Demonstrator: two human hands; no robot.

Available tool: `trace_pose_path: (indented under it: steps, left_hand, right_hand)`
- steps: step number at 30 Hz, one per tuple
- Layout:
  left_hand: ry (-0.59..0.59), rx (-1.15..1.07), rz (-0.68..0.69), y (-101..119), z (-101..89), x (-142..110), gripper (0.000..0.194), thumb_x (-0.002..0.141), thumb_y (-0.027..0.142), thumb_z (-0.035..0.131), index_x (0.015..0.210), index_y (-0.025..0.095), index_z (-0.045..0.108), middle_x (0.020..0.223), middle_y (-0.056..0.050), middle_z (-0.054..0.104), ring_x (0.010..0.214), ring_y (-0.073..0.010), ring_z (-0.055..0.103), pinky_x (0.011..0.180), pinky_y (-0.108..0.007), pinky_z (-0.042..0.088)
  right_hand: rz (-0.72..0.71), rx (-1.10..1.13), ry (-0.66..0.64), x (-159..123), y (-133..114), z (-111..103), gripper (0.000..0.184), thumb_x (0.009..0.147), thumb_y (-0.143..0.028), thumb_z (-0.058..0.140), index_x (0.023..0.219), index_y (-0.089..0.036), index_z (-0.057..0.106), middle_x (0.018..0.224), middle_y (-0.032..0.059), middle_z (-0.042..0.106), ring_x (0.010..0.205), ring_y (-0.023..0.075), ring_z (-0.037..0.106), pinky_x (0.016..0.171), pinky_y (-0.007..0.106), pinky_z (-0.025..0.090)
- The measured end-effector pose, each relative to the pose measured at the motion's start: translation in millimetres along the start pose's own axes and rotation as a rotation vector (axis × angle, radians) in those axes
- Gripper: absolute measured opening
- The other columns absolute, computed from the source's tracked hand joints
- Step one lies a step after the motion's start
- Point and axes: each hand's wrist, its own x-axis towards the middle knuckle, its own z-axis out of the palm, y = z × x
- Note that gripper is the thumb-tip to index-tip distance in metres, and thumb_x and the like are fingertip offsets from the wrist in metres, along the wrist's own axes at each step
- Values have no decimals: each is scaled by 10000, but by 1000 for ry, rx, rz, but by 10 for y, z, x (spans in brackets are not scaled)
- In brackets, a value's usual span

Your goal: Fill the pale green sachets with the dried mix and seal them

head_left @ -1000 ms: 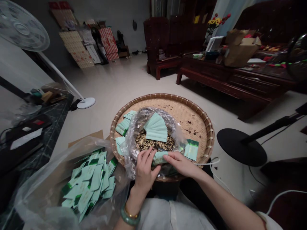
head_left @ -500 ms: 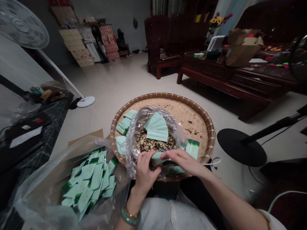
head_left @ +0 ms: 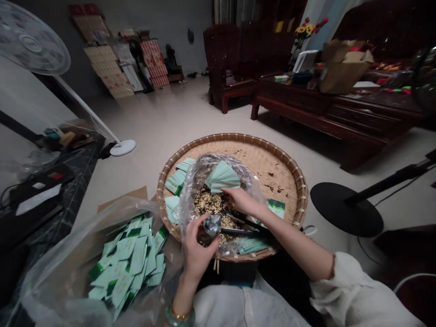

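Note:
My left hand [head_left: 197, 245] curls around a small, shiny grey, round-topped thing [head_left: 212, 225] at the near side of the clear plastic bag [head_left: 190, 190]; its exact kind I cannot make out. With fingertips pinched, my right hand [head_left: 240, 201] is at the lower edge of the fanned pale green packets [head_left: 223, 176], which rest on the dry loose mix [head_left: 209, 202] of pale and dark bits in the bag. Beneath my right wrist, a dark, long-handled tool [head_left: 250, 223] lies across the bag, partly hidden. All this sits on a round woven tray [head_left: 269, 154].
More packets lie on the tray's left side [head_left: 176, 180] and right side [head_left: 276, 207]. At left, a large clear bag [head_left: 64, 254] holds a heap of green packets [head_left: 131, 259]. A white fan [head_left: 123, 147], a black stand base [head_left: 345, 209] and a wooden table [head_left: 306, 102] stand around.
My right hand has left the packet near my left hand and moved forward to the fanned packets. The shiny grey thing in my left hand and the dark tool now show.

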Motion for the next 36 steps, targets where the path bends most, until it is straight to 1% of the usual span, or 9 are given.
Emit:
trace_pose_path:
  steps: [4, 6, 11, 16, 18, 22, 26, 30, 36]
  left_hand:
    - [10, -72, -50, -98, -2, -23, 466, 666, 238, 705, 1116, 190, 595, 1094, -95, 634, 1015, -247, 615, 861, -384, 526]
    - [0, -94, -65, -119, -7, -33, 473, 664, 245, 711, 1118, 184, 594, 1104, -99, 629, 1027, -249, 609, 870, -381, 522]
    - [-29, -109, -33, -70, -24, -41, 439, 703, 242, 677, 1129, 190, 580, 1128, -100, 607, 1062, -245, 591, 883, -371, 516]
    - [-47, -85, -9, 18, -36, -28, 413, 714, 221, 666, 1115, 189, 574, 1107, -98, 610, 1057, -245, 589, 895, -388, 507]
    - [-50, -82, 9, 30, -43, -22, 405, 717, 214, 665, 1110, 191, 573, 1108, -98, 612, 1062, -241, 586, 898, -385, 505]
    - [-44, -86, 8, 27, -60, -16, 405, 714, 209, 669, 1108, 189, 574, 1107, -99, 613, 1064, -239, 585, 891, -378, 507]
    - [-26, -68, 7, 29, -86, -8, 419, 705, 222, 679, 1110, 187, 576, 1098, -98, 611, 1050, -243, 590, 877, -377, 512]
    - [-22, -46, 13, 31, -113, 3, 409, 699, 229, 687, 1094, 187, 588, 1081, -94, 620, 1031, -245, 599, 878, -379, 509]
    - [-16, -36, 44, 9, -119, 20, 407, 709, 230, 679, 1100, 181, 579, 1078, -100, 612, 1026, -246, 599, 879, -385, 511]
  right_hand:
    - [31, -114, -79, -49, -35, -2, 318, 797, -111, 495, 1077, -114, 645, 1014, 160, 686, 971, 278, 638, 824, 340, 467]
    - [52, -128, -94, -51, -64, 26, 291, 790, -118, 503, 1040, -97, 651, 956, 180, 683, 924, 296, 645, 783, 350, 467]
    - [17, -75, -84, 85, -177, 126, 398, 721, -33, 535, 1102, -111, 618, 1045, 164, 661, 997, 276, 616, 836, 335, 442]
    - [-102, 44, -80, 225, -308, 213, 468, 706, -58, 626, 1162, -150, 575, 1172, 108, 624, 1091, 222, 566, 917, 313, 413]
    - [-124, 57, -81, 244, -327, 240, 466, 693, -67, 648, 1148, -126, 569, 1159, 133, 615, 1094, 242, 549, 929, 344, 401]
    - [-93, 25, -108, 275, -347, 250, 508, 668, -144, 704, 1146, -56, 556, 1134, 205, 586, 1065, 298, 535, 892, 390, 410]
    - [-100, 30, -160, 335, -389, 202, 488, 675, -179, 718, 1139, -85, 599, 1078, 160, 626, 989, 264, 584, 845, 332, 439]
    - [-92, 62, -191, 365, -408, 172, 560, 614, -167, 764, 1152, -100, 625, 1105, 164, 632, 997, 289, 595, 840, 337, 444]
    - [-29, 177, -173, 344, -352, 177, 381, 622, -68, 702, 996, -141, 716, 957, 66, 710, 908, 224, 636, 790, 268, 448]
